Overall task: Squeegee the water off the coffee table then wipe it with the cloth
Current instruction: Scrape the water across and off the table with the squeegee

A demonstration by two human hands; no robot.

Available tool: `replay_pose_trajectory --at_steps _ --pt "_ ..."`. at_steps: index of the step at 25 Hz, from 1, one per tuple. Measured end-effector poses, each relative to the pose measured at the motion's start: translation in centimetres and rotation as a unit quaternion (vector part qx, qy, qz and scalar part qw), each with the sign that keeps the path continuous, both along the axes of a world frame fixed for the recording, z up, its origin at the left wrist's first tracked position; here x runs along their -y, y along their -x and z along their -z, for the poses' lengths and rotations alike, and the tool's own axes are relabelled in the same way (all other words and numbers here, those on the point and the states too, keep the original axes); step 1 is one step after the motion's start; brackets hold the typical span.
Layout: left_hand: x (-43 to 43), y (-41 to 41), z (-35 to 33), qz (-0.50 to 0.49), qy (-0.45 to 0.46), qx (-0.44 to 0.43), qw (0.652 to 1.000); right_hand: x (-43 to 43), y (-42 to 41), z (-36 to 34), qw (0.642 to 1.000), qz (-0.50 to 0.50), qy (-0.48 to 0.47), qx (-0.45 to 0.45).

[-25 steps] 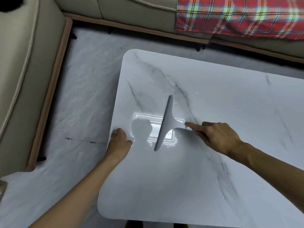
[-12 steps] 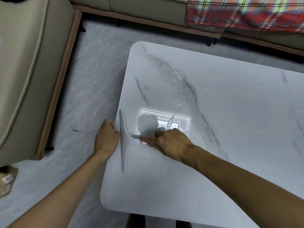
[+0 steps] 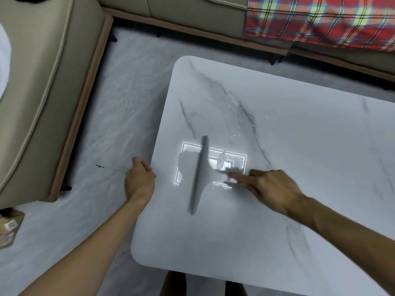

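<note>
Back from the rim by the left hand (image 3: 140, 180), the grey T-shaped squeegee (image 3: 199, 176) now stands on the white marble-veined desk (image 3: 299, 146), just left of the right hand (image 3: 271, 189), which grips its handle. Beyond that hand lie water droplets (image 3: 222, 162). At the rim, I cannot tell whether the left hand grips.

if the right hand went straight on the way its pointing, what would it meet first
The right hand points left along the squeegee it holds, so that comes first. Beyond it, probably the coffee table edge near the left hand.
</note>
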State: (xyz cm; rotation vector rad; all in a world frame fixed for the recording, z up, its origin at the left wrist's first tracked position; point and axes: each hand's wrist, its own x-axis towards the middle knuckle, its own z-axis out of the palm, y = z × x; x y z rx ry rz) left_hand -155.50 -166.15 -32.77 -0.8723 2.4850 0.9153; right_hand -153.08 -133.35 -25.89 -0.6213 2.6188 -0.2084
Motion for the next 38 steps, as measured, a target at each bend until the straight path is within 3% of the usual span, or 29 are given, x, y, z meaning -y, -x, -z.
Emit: replay_pose_trajectory --at_steps 3,7,12,16,18,20,23,27,30,33,38 --pt "1.5 -0.7 -0.3 -0.034 -0.002 0.0 0.999 9.3 -0.2 2.5 0.992 -0.074 0.06 0.082" --pt "2.9 -2.4 0.0 -0.007 -0.012 0.048 0.999 15.2 -0.8 4.4 0.986 -0.146 0.037 0.07" --pt "2.0 -4.4 1.1 0.032 -0.069 0.11 0.991 4.9 -1.1 2.9 0.995 -0.051 0.033 0.077" --pt "1.0 -5.4 1.1 0.054 -0.097 0.136 0.984 -2.4 -3.2 -0.4 0.998 0.009 -0.067 0.015" --pt "1.2 -5.8 0.9 0.035 -0.096 0.127 0.987 -2.2 -4.1 -1.1 0.998 0.004 -0.066 -0.01" --pt "1.8 -6.0 0.6 -0.01 -0.091 0.105 0.99 0.7 -4.9 -0.9 0.999 -0.029 -0.006 -0.014" --pt "3.4 -7.6 0.1 -0.066 -0.05 0.064 0.994 8.7 -6.0 1.9 0.989 -0.118 0.062 0.065" --pt "5.0 -11.4 0.0 -0.129 -0.006 0.05 0.99 16.7 -8.6 5.6 0.967 -0.239 0.049 0.068" --pt "4.0 -14.4 0.1 -0.136 -0.044 0.101 0.985 13.7 -8.6 6.3 0.966 -0.255 0.03 0.029" --pt "2.5 -16.9 0.0 -0.133 -0.075 0.137 0.979 5.8 -7.2 4.9 0.981 -0.193 0.004 0.025" --pt "2.8 -18.4 -0.9 -0.196 -0.059 0.058 0.977 0.5 -7.2 0.8 0.988 -0.146 -0.043 -0.019"
